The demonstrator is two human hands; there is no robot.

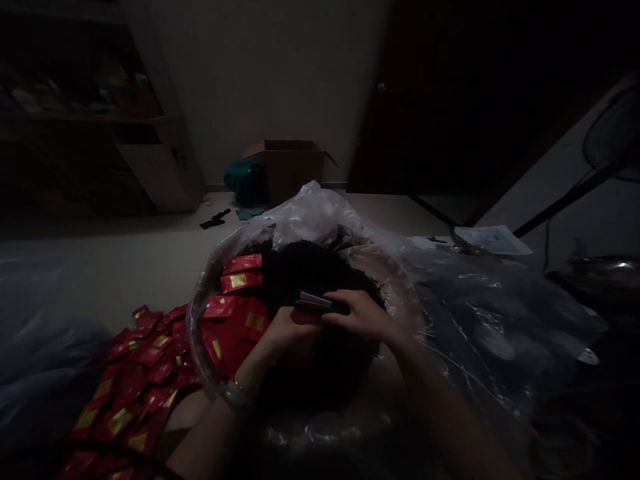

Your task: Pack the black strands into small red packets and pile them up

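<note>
My right hand [361, 313] is closed around a black clamp-like tool [316, 302] with two long, narrow jaws, possibly a hand-held bag sealer. Beside it, my left hand [284, 332] pinches a small red packet [305, 317] just under the jaws. Both hands are over a large clear plastic bag [203, 347] with its mouth spread wide. Inside is a heap of dark loose material [310, 267], too dim to identify. Red packets with gold labels [241, 281] lie on the heap's left side. Whether the jaws grip the held packet cannot be made out.
A pile of red and gold packets [150, 360] lies left of the bag. Crumpled clear plastic [500, 320] spreads to the right. Beyond stand an open cardboard box [294, 170] and a teal bag [246, 181]. A fan [613, 133] is at right, shelves [80, 119] at left.
</note>
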